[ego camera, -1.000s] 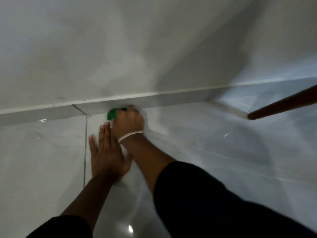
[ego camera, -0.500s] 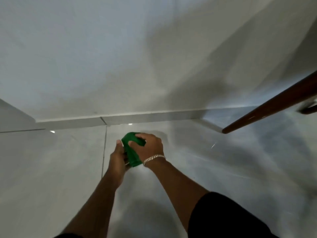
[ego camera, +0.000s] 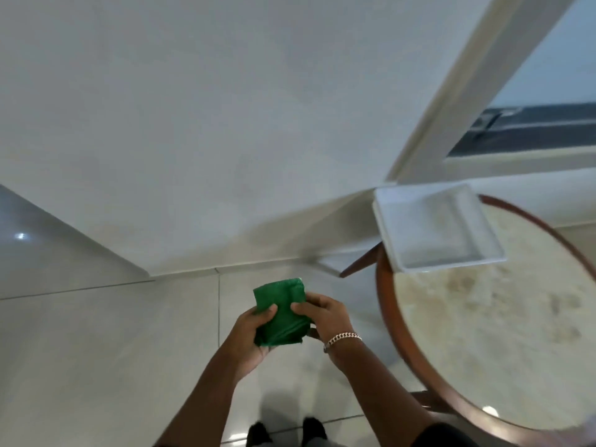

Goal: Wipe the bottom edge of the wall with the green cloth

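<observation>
A folded green cloth (ego camera: 280, 312) is held up in front of me, well above the floor. My left hand (ego camera: 250, 333) grips its lower left side with the thumb on top. My right hand (ego camera: 324, 316), with a chain bracelet at the wrist, pinches its right edge. The white wall (ego camera: 225, 124) fills the upper view, and its bottom edge, a pale skirting strip (ego camera: 245, 267), runs along the floor beyond the cloth, apart from it.
A round table (ego camera: 483, 333) with a dark wooden rim and pale top stands at the right, a white rectangular tray (ego camera: 438, 227) on its far side. A window frame (ego camera: 483, 75) rises behind it. Glossy tiled floor (ego camera: 96, 350) lies below; my feet show at the bottom.
The right hand left the skirting with the cloth and rose from the floor. The left hand lifted off the floor and joined it on the cloth. The view pulled up and back.
</observation>
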### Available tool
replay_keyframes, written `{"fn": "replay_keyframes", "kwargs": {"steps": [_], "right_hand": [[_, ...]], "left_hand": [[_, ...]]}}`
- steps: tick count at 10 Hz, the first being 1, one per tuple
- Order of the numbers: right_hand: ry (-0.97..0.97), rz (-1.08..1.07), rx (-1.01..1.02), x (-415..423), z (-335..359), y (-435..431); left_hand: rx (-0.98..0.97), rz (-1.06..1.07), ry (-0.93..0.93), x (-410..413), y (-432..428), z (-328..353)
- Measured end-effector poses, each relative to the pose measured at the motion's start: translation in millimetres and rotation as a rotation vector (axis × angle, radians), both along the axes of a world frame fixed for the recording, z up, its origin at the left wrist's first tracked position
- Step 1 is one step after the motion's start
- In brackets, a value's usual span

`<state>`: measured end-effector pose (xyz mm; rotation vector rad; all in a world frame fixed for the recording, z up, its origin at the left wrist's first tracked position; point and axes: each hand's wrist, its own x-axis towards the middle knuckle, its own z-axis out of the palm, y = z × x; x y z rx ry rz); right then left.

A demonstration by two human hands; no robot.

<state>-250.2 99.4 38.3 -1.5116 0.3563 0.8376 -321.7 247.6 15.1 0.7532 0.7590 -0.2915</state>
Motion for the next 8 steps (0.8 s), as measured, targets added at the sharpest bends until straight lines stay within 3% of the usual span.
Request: {"fn": "replay_keyframes", "kwargs": {"steps": [1,2,3,6,8], "right_hand": [[-0.079,-0.024,-0.067,12.8,60.8,-40.4],[-0.138,-0.090,-0.175,37.4,85.5,-80.5],[-0.209,-0.141,-0.255,80.9,83.3,-123.1],[-0.362,-0.082,-0.510,263.1,-31.6,-242.4],[-0.405,0.050,-0.610,305.0,-85.6,-255.6]], "left_hand": [[0.163,-0.104,0.025,16.9,-28.6,58.8],[0.437,-0.153,0.060,51.4,-63.6,86.6],[0.572,-0.190,0.044,104.2,-104.4,87.6],[0.859,-0.306,-0.008,287.2,-246.4,-15.8],[0.960,-0.463,-0.053,324.1,-261.3,-47.2]]}}
